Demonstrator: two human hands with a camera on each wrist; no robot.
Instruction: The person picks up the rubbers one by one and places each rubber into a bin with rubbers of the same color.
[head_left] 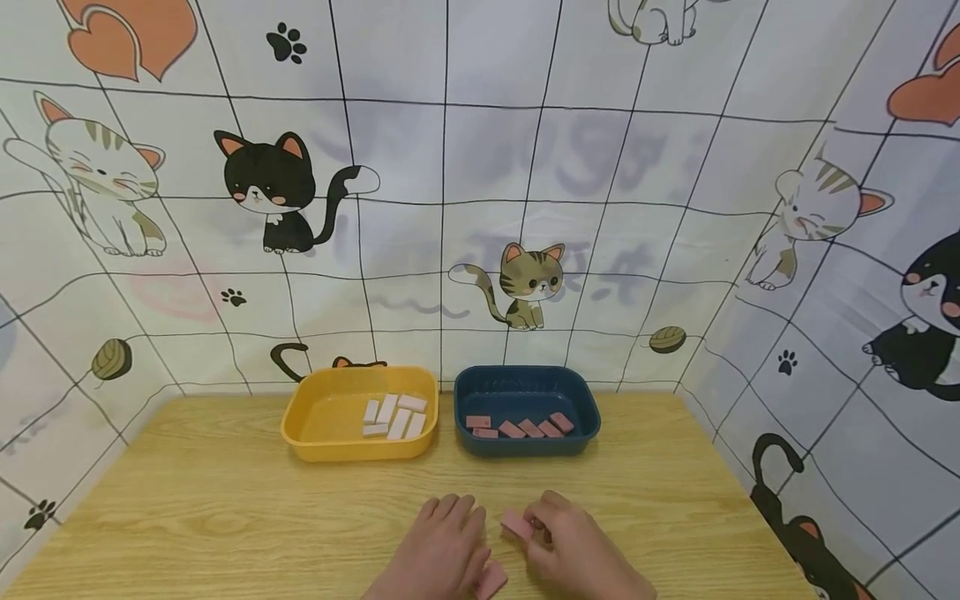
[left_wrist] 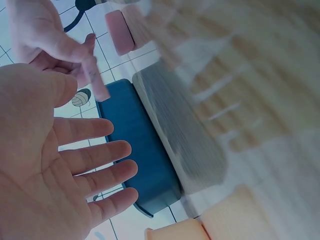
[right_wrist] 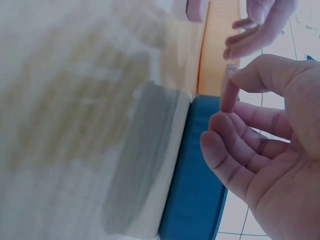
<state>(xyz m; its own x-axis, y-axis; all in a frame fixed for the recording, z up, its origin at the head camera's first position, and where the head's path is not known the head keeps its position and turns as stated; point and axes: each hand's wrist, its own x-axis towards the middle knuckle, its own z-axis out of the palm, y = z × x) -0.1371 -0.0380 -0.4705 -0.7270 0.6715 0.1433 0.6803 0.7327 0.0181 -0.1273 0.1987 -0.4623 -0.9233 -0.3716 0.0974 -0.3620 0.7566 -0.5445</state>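
Observation:
My right hand (head_left: 581, 550) pinches a small pink rectangular block (head_left: 515, 524) between thumb and fingers. In the right wrist view that block (right_wrist: 229, 95) is seen edge-on at the fingertips. Palm down over the wooden table, my left hand (head_left: 438, 546) has its fingers extended and relaxed, and the left wrist view shows nothing in its palm. A second pink block (head_left: 491, 581) lies on the table beside the left thumb, between the two hands.
Beyond the hands stand a yellow basin (head_left: 348, 451) with several white blocks (head_left: 397, 417) and a dark blue basin (head_left: 525, 448) with several pink blocks (head_left: 531, 428). A cat-patterned sheet (head_left: 405, 150) rises behind and beside the wooden table (head_left: 225, 517).

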